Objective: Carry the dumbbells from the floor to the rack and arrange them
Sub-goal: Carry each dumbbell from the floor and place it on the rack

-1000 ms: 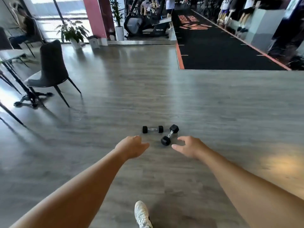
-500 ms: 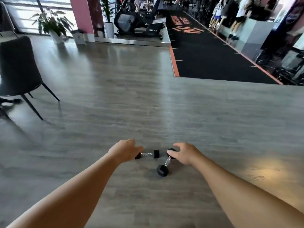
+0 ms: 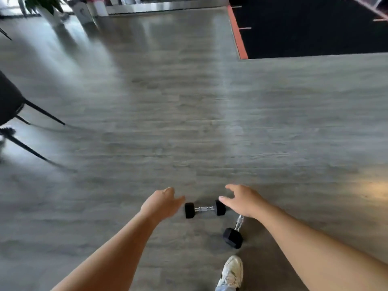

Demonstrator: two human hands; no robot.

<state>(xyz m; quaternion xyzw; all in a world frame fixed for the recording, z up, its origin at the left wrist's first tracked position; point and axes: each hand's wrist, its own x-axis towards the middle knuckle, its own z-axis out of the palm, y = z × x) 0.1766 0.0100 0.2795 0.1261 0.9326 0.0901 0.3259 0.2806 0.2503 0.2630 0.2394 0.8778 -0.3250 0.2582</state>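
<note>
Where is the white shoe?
In the head view, the white shoe is at the bottom edge, right of centre, on the grey floor just below the nearer dumbbell and between the two forearms.

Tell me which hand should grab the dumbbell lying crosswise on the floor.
Probably left. The left hand hovers open just beside that crosswise dumbbell; the right hand is over the angled dumbbell, covering its far end.
</note>
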